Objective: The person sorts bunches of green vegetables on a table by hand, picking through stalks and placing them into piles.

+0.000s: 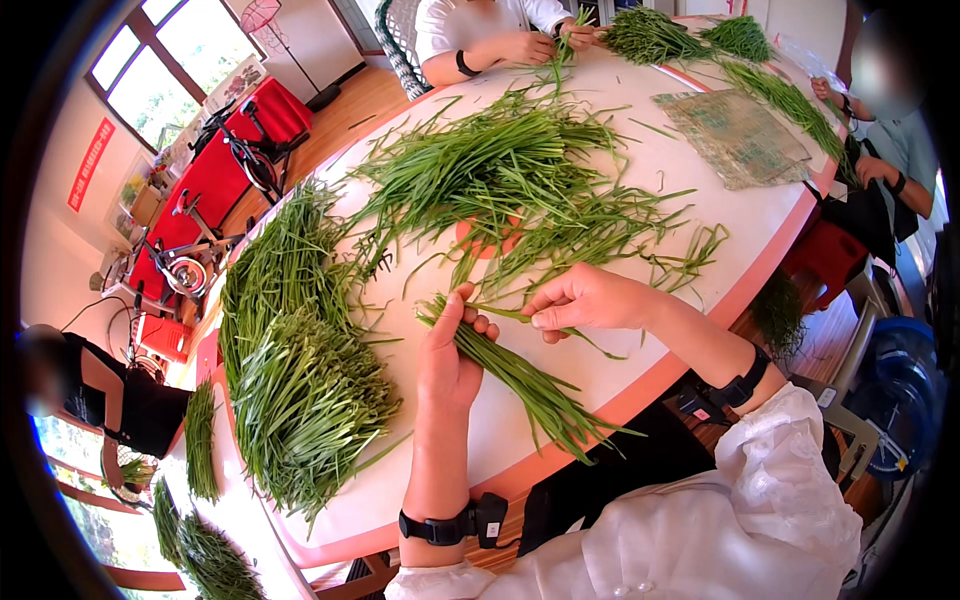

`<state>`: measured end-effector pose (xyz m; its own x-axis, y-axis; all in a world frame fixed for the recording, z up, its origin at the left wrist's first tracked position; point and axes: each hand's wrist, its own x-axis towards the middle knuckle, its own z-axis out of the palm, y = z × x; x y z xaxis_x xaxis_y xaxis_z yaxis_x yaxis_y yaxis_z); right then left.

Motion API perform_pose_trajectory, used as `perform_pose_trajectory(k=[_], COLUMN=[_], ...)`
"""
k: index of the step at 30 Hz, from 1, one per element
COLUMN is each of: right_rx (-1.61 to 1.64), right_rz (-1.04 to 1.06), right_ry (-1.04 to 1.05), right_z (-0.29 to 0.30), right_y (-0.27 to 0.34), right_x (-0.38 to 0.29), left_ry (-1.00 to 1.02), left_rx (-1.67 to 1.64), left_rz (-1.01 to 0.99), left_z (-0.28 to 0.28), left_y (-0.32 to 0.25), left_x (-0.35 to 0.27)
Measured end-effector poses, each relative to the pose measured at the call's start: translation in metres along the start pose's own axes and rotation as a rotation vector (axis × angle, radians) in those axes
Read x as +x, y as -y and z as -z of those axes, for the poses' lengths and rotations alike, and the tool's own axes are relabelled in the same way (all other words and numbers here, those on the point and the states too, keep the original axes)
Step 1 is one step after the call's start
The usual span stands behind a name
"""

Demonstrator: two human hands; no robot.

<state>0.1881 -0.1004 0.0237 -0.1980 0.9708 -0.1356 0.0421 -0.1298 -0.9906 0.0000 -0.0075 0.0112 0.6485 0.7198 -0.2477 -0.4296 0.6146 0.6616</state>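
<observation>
My left hand [454,345] is closed around a bundle of long, thin green leaves [525,382], likely garlic chives, whose pale ends poke out past the thumb. Just right of it, my right hand [566,304] pinches a single green leaf [499,311] between thumb and fingers, its tip hanging below. Beyond both hands lies a loose heap of the same greens [480,165] across the white table [525,420]. On the left are a long pile [270,255] and a thick, denser stack [311,405] of them.
Across the table a person [487,45] handles greens; others are at the right [892,142] and far left [97,382]. A greenish woven sheet [735,135] lies at the table's right. More piles [652,34] stand at the back. A blue water bottle [900,397] is right of the table.
</observation>
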Motion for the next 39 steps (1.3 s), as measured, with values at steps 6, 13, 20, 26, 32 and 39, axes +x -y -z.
perform_pose_trajectory(k=[6,13,20,26,32,39], right_rx=[-0.003,-0.311,-0.844,-1.155,-0.991,-1.157], right_rz=[-0.132,0.002,0.123,0.166,-0.113,0.103], right_ry=[0.012,-0.253,-0.113,-0.584,-0.729,-0.49], right_z=[0.016,0.003,-0.01,0.038,0.046,0.032], right_y=[-0.01,-0.012,-0.008,-0.012,0.001,-0.012], right_x=[-0.03,-0.041,-0.055,-0.09,-0.083,-0.066], left_ry=[0.017,-0.04,0.153,0.12,0.099,0.065], left_rx=[-0.03,-0.025,-0.117,-0.113,-0.088,-0.094], left_rz=[-0.033,-0.044,0.021,0.022,0.042,0.041], left_z=[0.008,-0.011,-0.001,-0.003,0.001,-0.002], left_y=[-0.004,-0.003,0.001,-0.002,-0.001,-0.001], left_x=[0.002,-0.004,0.0,-0.006,-0.003,0.0])
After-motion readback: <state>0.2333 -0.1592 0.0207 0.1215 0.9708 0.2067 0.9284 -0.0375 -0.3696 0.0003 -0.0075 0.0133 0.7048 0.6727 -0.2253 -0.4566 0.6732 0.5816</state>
